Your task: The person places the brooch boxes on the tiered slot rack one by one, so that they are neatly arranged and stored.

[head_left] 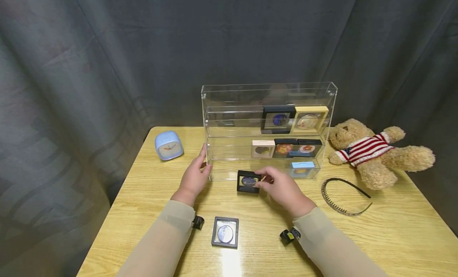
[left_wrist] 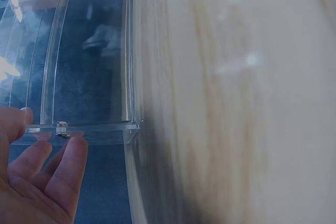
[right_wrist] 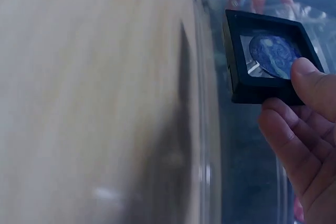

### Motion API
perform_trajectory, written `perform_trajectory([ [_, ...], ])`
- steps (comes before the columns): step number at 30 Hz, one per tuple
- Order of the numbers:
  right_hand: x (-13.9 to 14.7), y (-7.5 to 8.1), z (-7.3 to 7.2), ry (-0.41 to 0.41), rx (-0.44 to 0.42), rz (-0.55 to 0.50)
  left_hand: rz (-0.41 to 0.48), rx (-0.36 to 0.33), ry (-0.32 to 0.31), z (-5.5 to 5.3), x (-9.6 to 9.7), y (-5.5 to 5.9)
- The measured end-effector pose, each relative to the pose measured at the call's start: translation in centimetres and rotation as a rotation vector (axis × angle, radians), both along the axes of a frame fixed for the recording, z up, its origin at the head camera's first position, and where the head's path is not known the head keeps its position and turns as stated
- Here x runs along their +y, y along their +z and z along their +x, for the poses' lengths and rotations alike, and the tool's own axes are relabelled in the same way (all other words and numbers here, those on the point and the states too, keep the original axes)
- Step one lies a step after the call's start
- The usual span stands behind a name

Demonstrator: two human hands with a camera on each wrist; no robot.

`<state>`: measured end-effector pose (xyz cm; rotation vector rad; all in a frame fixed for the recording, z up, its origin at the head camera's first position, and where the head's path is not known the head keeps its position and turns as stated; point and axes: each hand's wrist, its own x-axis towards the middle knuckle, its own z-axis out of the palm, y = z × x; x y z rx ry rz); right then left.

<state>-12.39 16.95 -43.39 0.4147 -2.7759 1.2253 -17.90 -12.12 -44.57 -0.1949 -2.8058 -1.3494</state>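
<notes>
A clear acrylic display rack (head_left: 229, 141) stands upright on the table. At its left end my left hand (head_left: 193, 176) grips the side panel, with thumb and fingertips against the edge in the left wrist view. My right hand (head_left: 280, 188) pinches a small black display frame (head_left: 248, 182) by its right side, in front of the bottom tier. Inside that frame, the right wrist view shows a round blue swirl-patterned disc (right_wrist: 274, 55). Another dark display frame (head_left: 225, 232), holding a round silvery disc, lies flat on the table between my forearms.
Several framed discs sit on the rack's right half, including a yellow frame (head_left: 309, 119) and a light-blue frame (head_left: 302, 169). A blue alarm clock (head_left: 169, 145) stands left of the rack. To the right lie a teddy bear (head_left: 375, 153) and a dark headband (head_left: 336, 207).
</notes>
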Motion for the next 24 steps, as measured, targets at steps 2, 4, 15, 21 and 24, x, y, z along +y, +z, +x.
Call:
perform_trajectory([
  [2,0.7,0.3,-0.3,-0.012,0.029,0.001,0.003,0.002,-0.001,0.0,0.0,0.0],
  [4,1.3,0.7,-0.5,-0.029,0.050,0.011,0.005,0.003,0.000,0.1,0.1,0.1],
  [15,4.6,3.6,-1.3,-0.164,0.126,0.043,0.018,-0.004,0.004,0.1,0.2,0.2],
  [21,5.5,3.7,-1.4,-0.199,0.116,0.023,0.027,-0.002,0.002,0.0,0.2,0.2],
  [24,5.7,3.4,-1.4,-0.210,0.122,0.019,0.022,0.005,-0.002,0.1,0.2,0.2],
])
